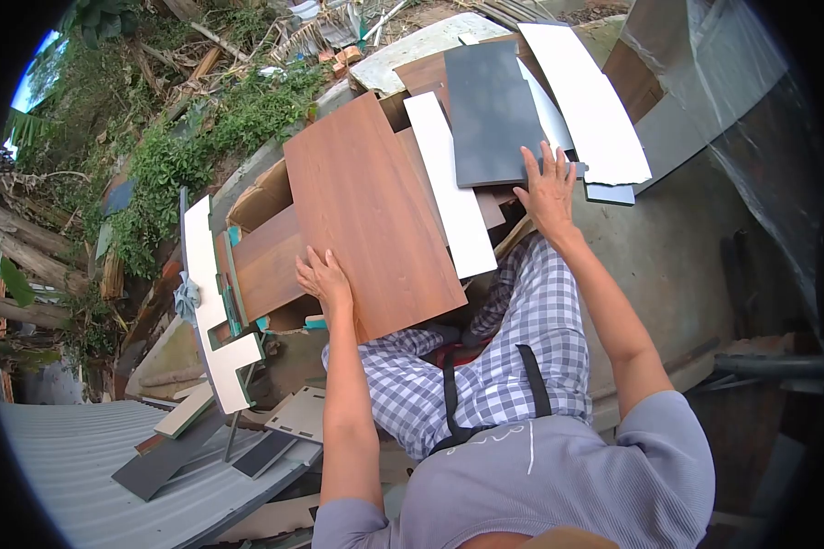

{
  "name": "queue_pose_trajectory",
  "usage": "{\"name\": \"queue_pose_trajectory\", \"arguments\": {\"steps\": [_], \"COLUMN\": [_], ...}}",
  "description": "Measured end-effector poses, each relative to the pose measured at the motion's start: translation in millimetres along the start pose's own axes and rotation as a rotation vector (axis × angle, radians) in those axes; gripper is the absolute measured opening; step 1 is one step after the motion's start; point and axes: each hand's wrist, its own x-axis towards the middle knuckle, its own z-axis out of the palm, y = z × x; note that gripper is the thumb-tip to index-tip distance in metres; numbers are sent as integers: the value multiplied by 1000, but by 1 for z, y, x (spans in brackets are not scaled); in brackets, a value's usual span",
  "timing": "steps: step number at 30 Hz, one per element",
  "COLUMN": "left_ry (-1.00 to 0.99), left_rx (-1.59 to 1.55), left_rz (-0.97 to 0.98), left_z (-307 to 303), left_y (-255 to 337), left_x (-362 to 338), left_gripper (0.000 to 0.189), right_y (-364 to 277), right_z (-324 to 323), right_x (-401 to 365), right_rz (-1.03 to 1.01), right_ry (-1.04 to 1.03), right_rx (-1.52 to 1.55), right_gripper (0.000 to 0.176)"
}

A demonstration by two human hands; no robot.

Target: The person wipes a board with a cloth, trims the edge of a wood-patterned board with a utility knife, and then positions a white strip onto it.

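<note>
A large brown wood-grain board (pixel 366 210) lies tilted across the pile in front of my lap. My left hand (pixel 325 279) rests on its left edge near the bottom, fingers spread. To the right, my right hand (pixel 549 188) has its fingers apart beside the lower right corner of a dark grey board (pixel 494 110); whether it touches that board is hard to tell. Between the two boards lies a narrow white board (pixel 453 192). A long white panel (pixel 590 101) sits to the right of the grey one.
Under the boards shows an open cardboard box (pixel 261 197). A cut-out white panel (pixel 212 293) stands at the left. Offcuts (pixel 169 453) lie on a corrugated metal sheet (pixel 73 476). Clear plastic sheeting (pixel 737 55) hangs at the right. Green plants (pixel 178 174) grow beyond the concrete edge.
</note>
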Motion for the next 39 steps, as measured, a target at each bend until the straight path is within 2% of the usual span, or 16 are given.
{"name": "queue_pose_trajectory", "arguments": {"steps": [1,2,4,5,6,8,9,12,15,18,22,25,30,32,39], "left_ry": [-8,-14,-37,-67,-61,-86,-80,-115,-102,-98,-81,-65,-48,-23,-43], "left_rx": [5,9,-1,-9,-7,-28,-24,-30,-48,-44,-29,-22,-15,-15,-35], "left_rz": [1,1,-15,-32,-28,-17,-7,-6,17,6,34,57,98,112,100], "left_z": [0,0,-2,-3,-3,-3,-3,-3,-4,-7,-3,-2,-1,1,-2], "left_y": [-1,-1,1,2,1,0,0,1,3,5,1,1,1,-3,0], "left_x": [0,0,1,1,0,1,3,2,1,2,3,2,4,3,3], "left_gripper": [47,46,47,47,47,47,47,46,45,44,43,43,41,40,40], "right_y": [14,26,48,58,61,69,72,86,109,136,183,213,249,255,271], "right_z": [2,5,18,26,22,14,8,-28,-63,-86,-100,-105,-87,-76,-44], "right_x": [4,7,11,15,20,29,38,77,117,136,124,103,72,61,47], "right_rz": [8,9,-125,-208,-205,-271,-262,-348,-358,-460,-538,-511,-494,-454,-360], "right_ry": [-52,-46,-96,16,21,-70,-64,94,34,106,203,234,175,169,45], "right_rx": [-154,-153,-173,-280,-276,-157,-151,-136,-166,-210,-347,-390,-396,-465,-409], "right_gripper": [75,75,75,70,70,55,55,39,36,34,38,41,49,48,59]}}
